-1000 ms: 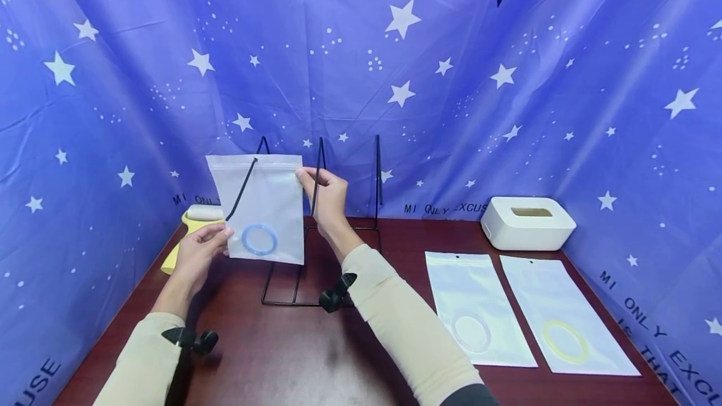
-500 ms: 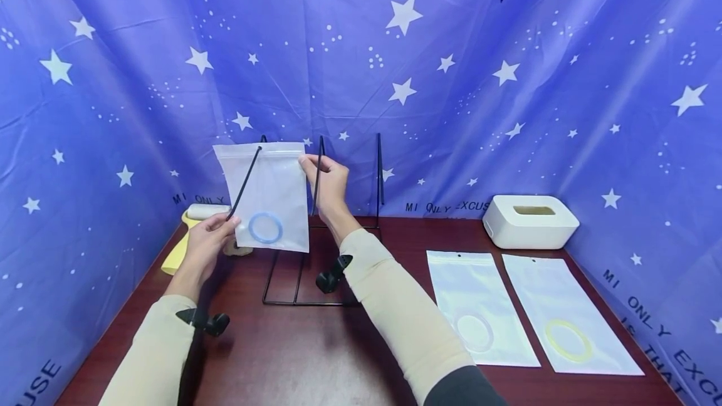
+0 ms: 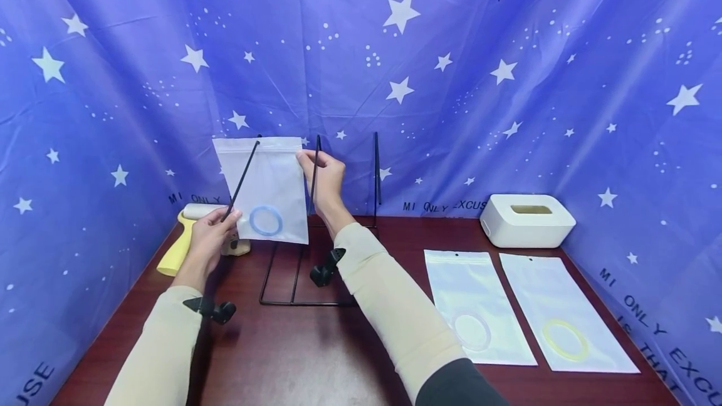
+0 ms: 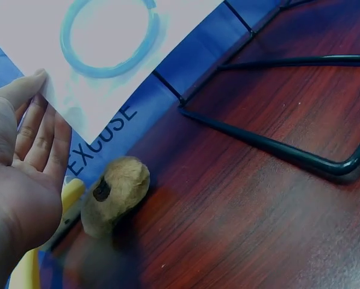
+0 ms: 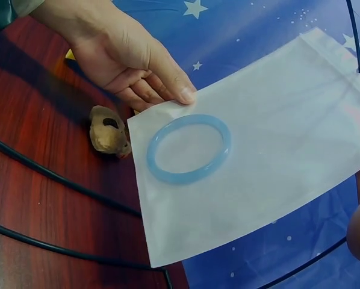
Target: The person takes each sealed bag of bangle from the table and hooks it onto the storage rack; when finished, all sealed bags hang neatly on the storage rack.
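Note:
A white zip bag (image 3: 276, 174) with a light blue bangle (image 5: 183, 179) showing through it hangs by its top hole on the left hook (image 3: 242, 178) of a black wire rack (image 3: 276, 302). My left hand (image 3: 210, 240) pinches the bag's lower left edge, thumb in front and fingers behind. Higher up, my right hand (image 3: 328, 182) holds the upper right edge between thumb and fingers, close to the rack's middle hook. Both wrists carry small black cameras. In the left wrist view, the bag's top lies out of frame.
Two more white bags lie flat on the right, one with a pale ring (image 3: 487, 331), one with a yellow ring (image 3: 585, 346). Behind them stands a white tissue box (image 3: 527, 234). Back left are a yellow-handled lint roller (image 3: 176, 255) and a tan lump with a dark spot (image 4: 129, 180).
Both hands have moved up and away with the bag, its hole sliding farther back along the hook. The tan lump has come into view below it. The flat bags stayed put.

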Motion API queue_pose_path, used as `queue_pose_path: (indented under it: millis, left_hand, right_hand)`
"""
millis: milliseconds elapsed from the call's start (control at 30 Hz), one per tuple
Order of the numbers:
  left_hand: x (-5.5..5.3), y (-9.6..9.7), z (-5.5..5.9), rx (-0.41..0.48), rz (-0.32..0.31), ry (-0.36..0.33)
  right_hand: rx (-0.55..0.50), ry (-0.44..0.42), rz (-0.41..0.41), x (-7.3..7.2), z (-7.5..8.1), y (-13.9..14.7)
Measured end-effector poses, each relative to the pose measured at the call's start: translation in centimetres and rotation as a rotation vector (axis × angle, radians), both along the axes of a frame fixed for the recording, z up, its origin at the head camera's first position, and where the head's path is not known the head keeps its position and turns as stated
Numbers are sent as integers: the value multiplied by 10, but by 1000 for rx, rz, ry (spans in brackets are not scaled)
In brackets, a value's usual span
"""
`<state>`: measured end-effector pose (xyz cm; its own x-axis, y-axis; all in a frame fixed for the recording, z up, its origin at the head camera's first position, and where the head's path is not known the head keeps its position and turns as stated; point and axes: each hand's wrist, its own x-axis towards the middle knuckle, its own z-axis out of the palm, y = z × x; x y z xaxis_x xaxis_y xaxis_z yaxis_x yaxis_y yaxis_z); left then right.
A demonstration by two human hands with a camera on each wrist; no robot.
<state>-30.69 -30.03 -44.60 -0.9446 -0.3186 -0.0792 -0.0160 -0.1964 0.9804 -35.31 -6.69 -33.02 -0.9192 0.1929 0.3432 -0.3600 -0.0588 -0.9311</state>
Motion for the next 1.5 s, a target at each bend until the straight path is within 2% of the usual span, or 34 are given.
queue_pose_path:
  millis: [500,867,1000,1167,1333,1500]
  left_hand:
    - [-2,1,0,28,12,39]
    - [9,-7,0,46,66,60]
    - [16,-10,-2,39,64,82]
    - [28,-13,-11,-7,9,97]
    - [45,-11,-17,-113,-65,117]
    - [65,-2,-17,-200,-112,147]
  right_hand:
    - [6,40,50,2,-8,3]
    - [35,52,67,3,-19,11]
    - [27,55,93,3,-22,19]
    - [15,72,143,3,-30,32]
    - [-10,103,199,8,-39,49]
    - [-4,104,254,14,-50,73]
